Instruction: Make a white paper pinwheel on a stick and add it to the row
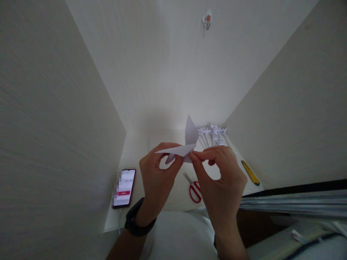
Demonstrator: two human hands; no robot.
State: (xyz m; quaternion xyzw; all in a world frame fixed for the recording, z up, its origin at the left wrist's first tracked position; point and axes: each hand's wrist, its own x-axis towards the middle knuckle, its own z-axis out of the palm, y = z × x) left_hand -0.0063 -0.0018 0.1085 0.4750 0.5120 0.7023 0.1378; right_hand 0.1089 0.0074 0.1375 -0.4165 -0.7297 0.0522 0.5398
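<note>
A folded white paper piece (191,130) with pointed flaps is held up above the table. One flap stands upright and another juts out to the left. My left hand (159,169) grips its left side between thumb and fingers, a dark band on the wrist. With thumb and index finger, my right hand (221,169) pinches the lower right part of the paper. Red-handled scissors (194,191) lie on the table below and between the hands, partly covered by my right hand.
A lit phone (125,187) lies at the table's left. Several folded paper pieces on thin stems (213,131) rest at the back right. A yellow cutter (250,172) lies near the right wall. Walls enclose the white table (130,144); a hook (207,20) is on the back wall.
</note>
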